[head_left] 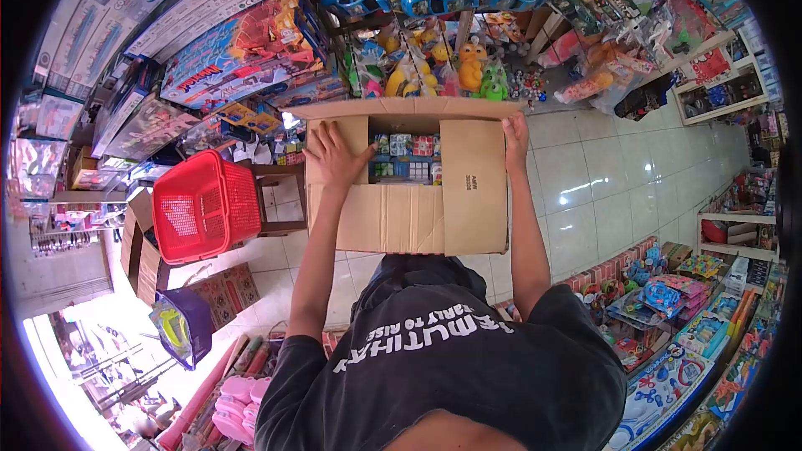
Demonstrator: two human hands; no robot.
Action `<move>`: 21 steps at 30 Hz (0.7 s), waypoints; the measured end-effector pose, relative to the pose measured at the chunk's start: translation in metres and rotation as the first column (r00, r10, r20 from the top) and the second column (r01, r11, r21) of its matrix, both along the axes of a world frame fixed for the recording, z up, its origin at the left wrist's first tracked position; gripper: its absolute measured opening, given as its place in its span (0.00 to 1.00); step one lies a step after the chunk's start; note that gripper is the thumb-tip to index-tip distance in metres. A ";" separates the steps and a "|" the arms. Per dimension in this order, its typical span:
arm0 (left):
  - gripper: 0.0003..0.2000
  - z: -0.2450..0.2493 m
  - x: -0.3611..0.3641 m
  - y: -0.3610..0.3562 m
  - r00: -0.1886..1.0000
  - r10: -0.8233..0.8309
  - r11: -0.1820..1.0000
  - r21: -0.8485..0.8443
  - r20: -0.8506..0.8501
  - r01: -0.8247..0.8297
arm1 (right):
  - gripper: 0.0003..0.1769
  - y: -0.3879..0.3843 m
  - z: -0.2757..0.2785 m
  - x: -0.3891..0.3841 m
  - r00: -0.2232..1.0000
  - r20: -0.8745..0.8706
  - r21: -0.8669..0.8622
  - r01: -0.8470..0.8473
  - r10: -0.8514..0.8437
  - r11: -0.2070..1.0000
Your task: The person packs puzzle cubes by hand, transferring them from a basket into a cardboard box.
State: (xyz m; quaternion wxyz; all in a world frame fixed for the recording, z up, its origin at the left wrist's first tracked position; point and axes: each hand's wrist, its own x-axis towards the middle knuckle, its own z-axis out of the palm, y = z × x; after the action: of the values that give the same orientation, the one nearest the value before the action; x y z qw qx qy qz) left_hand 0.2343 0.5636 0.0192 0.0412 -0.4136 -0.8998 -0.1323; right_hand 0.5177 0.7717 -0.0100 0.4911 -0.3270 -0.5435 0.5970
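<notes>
A cardboard box (405,221) is in front of my body, its flaps partly folded in. Through the gap between the flaps, several puzzle cubes (411,147) show in rows, some in clear packaging. My left hand (336,157) lies with spread fingers on the left flap, thumb reaching to the edge of the gap. At the box's far right corner, my right hand (517,140) is closed round the cardboard edge, its fingertips partly hidden. The far flap (418,107) stands out beyond the opening.
A red plastic basket (199,209) rests left of the box, beside a dark wooden stool (284,196). Below it sits a purple bin (180,326). Toy shelves line the far side, and packaged toys (660,301) fill a display at right. Tiled floor (593,175) shows between.
</notes>
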 end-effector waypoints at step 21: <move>0.18 0.007 -0.010 -0.003 0.953 -0.255 0.844 0.518 0.163 0.137 | 0.08 -0.036 0.111 -0.002 0.808 0.527 0.585 -0.120 -0.263 0.802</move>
State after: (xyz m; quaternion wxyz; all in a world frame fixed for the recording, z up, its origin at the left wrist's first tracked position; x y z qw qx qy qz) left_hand 0.2247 0.5610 0.0267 0.0309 -0.4612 -0.7857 -0.4110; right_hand 0.5162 0.7359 0.1013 0.4002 -0.3454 -0.8123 0.2465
